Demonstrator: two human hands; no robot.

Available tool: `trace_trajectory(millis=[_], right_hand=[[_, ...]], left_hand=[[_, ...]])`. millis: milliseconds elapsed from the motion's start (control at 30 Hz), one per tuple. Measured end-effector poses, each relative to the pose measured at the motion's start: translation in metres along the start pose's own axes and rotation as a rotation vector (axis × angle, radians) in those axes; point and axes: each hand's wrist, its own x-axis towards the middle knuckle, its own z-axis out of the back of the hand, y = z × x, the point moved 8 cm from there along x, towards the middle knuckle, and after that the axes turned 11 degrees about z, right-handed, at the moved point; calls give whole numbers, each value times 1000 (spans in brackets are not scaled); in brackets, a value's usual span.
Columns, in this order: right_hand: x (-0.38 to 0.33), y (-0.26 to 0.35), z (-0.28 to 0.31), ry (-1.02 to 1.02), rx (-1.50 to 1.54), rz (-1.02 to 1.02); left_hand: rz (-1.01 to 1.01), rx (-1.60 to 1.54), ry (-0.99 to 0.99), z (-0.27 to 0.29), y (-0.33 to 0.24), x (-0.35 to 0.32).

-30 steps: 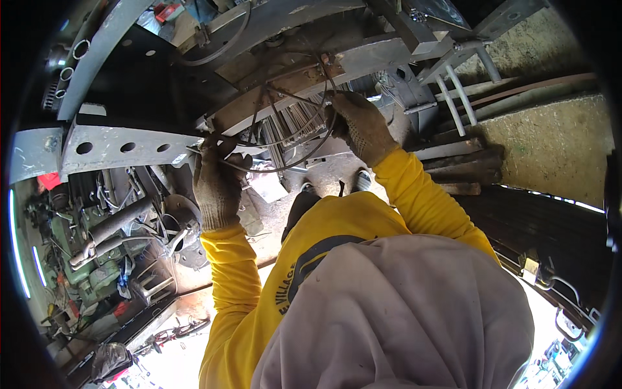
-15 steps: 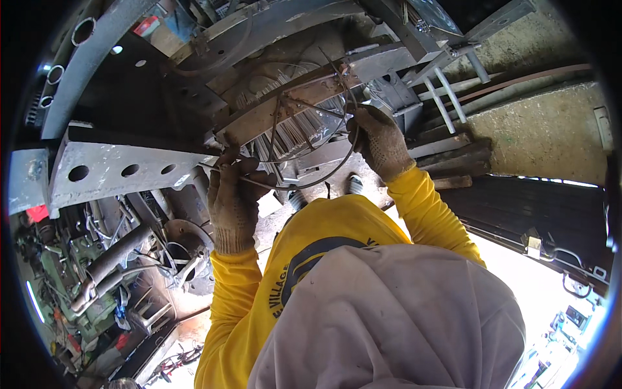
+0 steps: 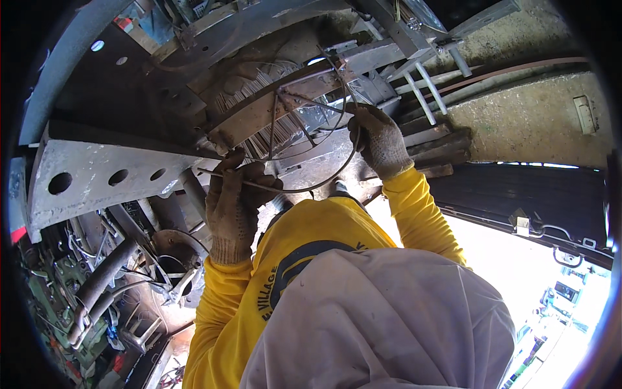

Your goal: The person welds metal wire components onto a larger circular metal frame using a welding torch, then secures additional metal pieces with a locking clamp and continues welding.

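A thin curved metal rod (image 3: pixel 342 170) sweeps in an arc between my two gloved hands. My left hand (image 3: pixel 232 211) is closed around its left part, and one end of the rod sticks out past the fingers. Farther along the arc, my right hand (image 3: pixel 382 142) pinches the rod between thumb and fingers. From there it runs up to the far right end of a rusty steel bar (image 3: pixel 249 122). Thin bent rods (image 3: pixel 273 123) form a bracket against this bar, just beyond my hands. Whether the curved rod touches the bracket, I cannot tell.
A wide steel beam with round holes (image 3: pixel 91 178) reaches in from the left. Bundled thin rods (image 3: pixel 265 139) lie below the rusty bar. Pipes (image 3: pixel 107 275) and machinery crowd the lower left; a concrete wall (image 3: pixel 518 120) stands at right.
The whole view has shifted slightly, with the beam and bar moving left in the picture. Both hands keep hold of the curved rod; its left end now shows more plainly beside my left hand.
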Motion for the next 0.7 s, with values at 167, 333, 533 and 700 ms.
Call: trace_trajectory(millis=[167, 333, 533, 700], right_hand=[[1, 1, -3, 76, 61, -39], [4, -1, -7, 117, 88, -61], [9, -5, -1, 91, 91, -66], [9, -3, -3, 112, 102, -70]], left_hand=[[-66, 36, 0, 6, 3, 4], [-128, 158, -108, 3, -1, -2], [-73, -111, 13, -6, 4, 3], [-130, 33, -31, 1, 4, 6]])
